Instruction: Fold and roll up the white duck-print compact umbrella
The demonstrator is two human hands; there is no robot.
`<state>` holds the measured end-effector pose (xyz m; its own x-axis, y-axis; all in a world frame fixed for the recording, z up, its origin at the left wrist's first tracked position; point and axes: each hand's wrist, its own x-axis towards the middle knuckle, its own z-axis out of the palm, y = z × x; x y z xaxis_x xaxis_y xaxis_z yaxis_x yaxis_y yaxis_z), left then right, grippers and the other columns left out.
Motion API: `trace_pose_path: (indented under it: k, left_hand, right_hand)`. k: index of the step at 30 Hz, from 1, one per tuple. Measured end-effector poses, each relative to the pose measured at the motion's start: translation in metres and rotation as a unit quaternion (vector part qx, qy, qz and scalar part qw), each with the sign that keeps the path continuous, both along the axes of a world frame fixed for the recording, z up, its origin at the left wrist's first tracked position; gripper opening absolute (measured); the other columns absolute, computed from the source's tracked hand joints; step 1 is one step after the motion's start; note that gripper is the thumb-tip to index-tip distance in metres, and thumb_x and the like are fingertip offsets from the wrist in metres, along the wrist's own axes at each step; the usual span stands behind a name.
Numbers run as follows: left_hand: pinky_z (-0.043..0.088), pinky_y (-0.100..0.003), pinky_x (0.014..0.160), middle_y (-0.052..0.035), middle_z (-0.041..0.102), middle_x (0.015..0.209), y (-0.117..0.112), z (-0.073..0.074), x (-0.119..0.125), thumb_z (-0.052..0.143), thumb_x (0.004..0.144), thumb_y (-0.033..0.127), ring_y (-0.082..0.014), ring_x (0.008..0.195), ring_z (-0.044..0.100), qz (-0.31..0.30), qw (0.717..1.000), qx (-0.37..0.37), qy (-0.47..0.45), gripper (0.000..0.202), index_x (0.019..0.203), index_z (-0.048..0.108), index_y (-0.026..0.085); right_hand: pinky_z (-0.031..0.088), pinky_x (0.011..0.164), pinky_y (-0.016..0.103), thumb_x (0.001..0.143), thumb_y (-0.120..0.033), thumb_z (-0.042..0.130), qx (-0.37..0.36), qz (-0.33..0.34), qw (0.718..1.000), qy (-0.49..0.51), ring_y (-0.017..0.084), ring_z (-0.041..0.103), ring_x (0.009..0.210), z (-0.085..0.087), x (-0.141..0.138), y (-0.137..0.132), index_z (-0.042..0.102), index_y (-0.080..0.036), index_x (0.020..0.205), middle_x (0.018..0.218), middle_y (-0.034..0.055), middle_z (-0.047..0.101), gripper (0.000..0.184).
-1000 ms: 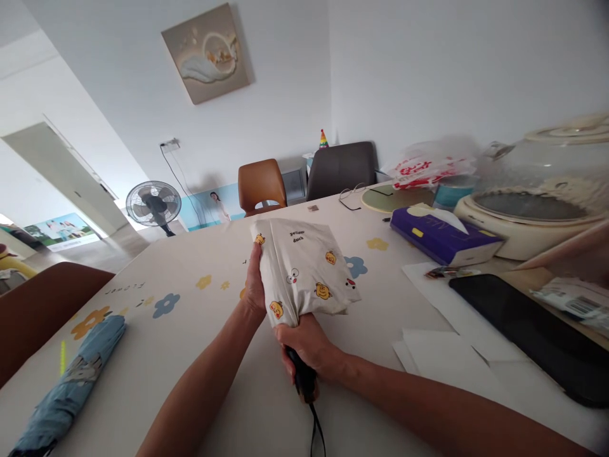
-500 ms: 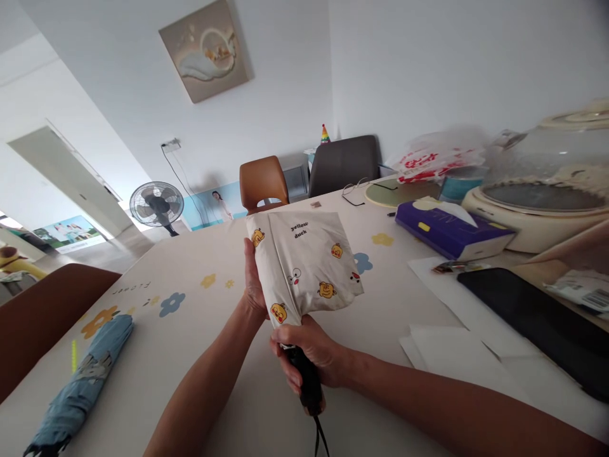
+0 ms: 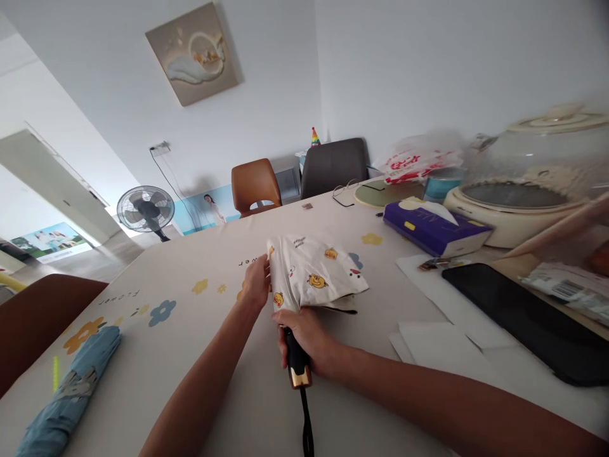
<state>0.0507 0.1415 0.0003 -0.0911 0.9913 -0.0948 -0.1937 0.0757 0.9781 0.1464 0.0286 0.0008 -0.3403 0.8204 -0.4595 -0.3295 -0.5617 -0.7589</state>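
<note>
A white folding umbrella [image 3: 316,270] printed with yellow ducks is held out over the table, its loose canopy cloth hanging to the right. My right hand [image 3: 307,333] is closed round the top of its black handle, just below the cloth. A gold end cap and a black wrist strap [image 3: 306,422] hang beneath. My left hand [image 3: 257,282] grips the left side of the canopy; some of its fingertips are hidden behind the cloth. To the left, a rolled blue umbrella [image 3: 71,397] lies on the table.
The white table [image 3: 228,381] has flower prints. At right are a black phone [image 3: 518,317], papers [image 3: 438,343], a purple tissue box [image 3: 432,225], glasses [image 3: 343,192] and a glass-lidded cooker [image 3: 518,197]. Chairs [image 3: 257,186] and a fan [image 3: 146,211] stand beyond.
The umbrella has tipped away and its cloth has spread lower, showing a dark rib tip at the right. Both hands still hold it. The view has shifted slightly right.
</note>
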Motion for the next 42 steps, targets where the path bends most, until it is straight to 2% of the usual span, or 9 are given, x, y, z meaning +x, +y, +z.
trace_pose_path:
  k: [4,7,13,16,20,22,30,33,42]
  left_hand:
    - [0.039,-0.033,0.085,-0.0026,0.057,0.095,0.004,-0.006,-0.005,0.061,0.066,0.028,-0.0178,0.097,0.052,0.107,0.991,0.022,0.071,0.023,0.085,0.053,0.02]
    - [0.034,-0.035,0.093,-0.0033,0.055,0.106,-0.002,0.001,-0.002,0.06,0.069,0.025,-0.0188,0.106,0.048,0.127,0.974,0.105,0.158,0.025,0.093,0.054,0.023]
    - [0.035,-0.039,0.095,-0.0036,0.062,0.1,-0.02,0.025,0.03,0.053,0.075,0.022,-0.0219,0.098,0.054,-0.096,0.925,0.229,0.288,0.02,0.092,0.063,0.025]
    - [0.036,-0.037,0.094,-0.0022,0.065,0.096,-0.02,0.032,0.054,0.053,0.073,0.019,-0.0225,0.095,0.055,-0.248,0.866,0.266,0.342,0.022,0.089,0.065,0.027]
    - [0.039,-0.037,0.09,-0.0021,0.065,0.098,-0.013,0.03,0.081,0.048,0.068,0.006,-0.0245,0.097,0.053,-0.369,0.728,0.322,0.479,0.034,0.087,0.065,0.028]
    - [0.041,-0.036,0.085,-0.0034,0.065,0.092,-0.009,0.028,0.089,0.046,0.065,0.003,-0.0243,0.093,0.053,-0.388,0.679,0.327,0.532,0.036,0.084,0.064,0.027]
    - [0.042,-0.032,0.075,-0.0068,0.055,0.085,-0.002,0.022,0.091,0.044,0.067,0.005,-0.0225,0.09,0.05,-0.403,0.563,0.352,0.63,0.031,0.082,0.063,0.024]
    - [0.043,-0.032,0.074,-0.0068,0.055,0.086,-0.002,0.024,0.089,0.042,0.071,0.007,-0.0225,0.09,0.049,-0.357,0.605,0.37,0.608,0.029,0.081,0.063,0.024]
    - [0.041,-0.027,0.078,-0.0024,0.061,0.099,-0.02,0.076,0.03,0.049,0.066,0.008,-0.0169,0.089,0.054,-0.173,0.857,0.378,0.303,0.016,0.069,0.057,0.021]
  right_hand:
    - [0.047,0.034,0.027,0.077,-0.023,0.047,-0.066,0.015,0.996,0.065,0.012,0.047,0.033,-0.002,0.003,0.003,0.044,-0.017,0.064,0.043,-0.0039,0.046,0.015]
    - [0.048,0.036,0.028,0.078,-0.022,0.048,-0.072,0.031,0.993,0.091,0.011,0.048,0.035,-0.004,0.004,0.003,0.045,-0.016,0.066,0.047,-0.0036,0.047,0.014]
    - [0.05,0.039,0.029,0.078,-0.025,0.048,-0.07,0.061,0.99,0.105,0.013,0.051,0.037,-0.008,0.006,0.005,0.043,-0.016,0.067,0.046,-0.003,0.047,0.014]
    - [0.05,0.04,0.03,0.078,-0.025,0.049,-0.067,0.062,0.991,0.099,0.013,0.052,0.039,-0.01,0.006,0.006,0.043,-0.016,0.068,0.048,-0.0029,0.047,0.015]
    - [0.051,0.041,0.031,0.077,-0.026,0.052,-0.044,0.054,0.992,0.104,0.014,0.054,0.042,-0.013,0.007,0.007,0.043,-0.016,0.071,0.053,-0.0025,0.048,0.015]
    - [0.052,0.041,0.032,0.076,-0.025,0.053,-0.032,0.055,0.992,0.106,0.014,0.054,0.043,-0.013,0.007,0.007,0.043,-0.016,0.071,0.055,-0.0024,0.049,0.014]
    - [0.051,0.04,0.033,0.077,-0.023,0.054,-0.037,0.05,0.991,0.118,0.014,0.054,0.043,-0.014,0.007,0.008,0.041,-0.017,0.072,0.056,-0.0031,0.049,0.015]
    - [0.051,0.04,0.033,0.077,-0.024,0.054,-0.038,0.049,0.99,0.124,0.014,0.054,0.042,-0.013,0.007,0.008,0.04,-0.017,0.073,0.055,-0.0041,0.049,0.016]
    - [0.052,0.045,0.029,0.081,-0.03,0.048,-0.063,0.087,0.989,0.099,0.014,0.056,0.041,-0.013,0.008,0.009,0.045,-0.015,0.071,0.05,0.0007,0.054,0.019]
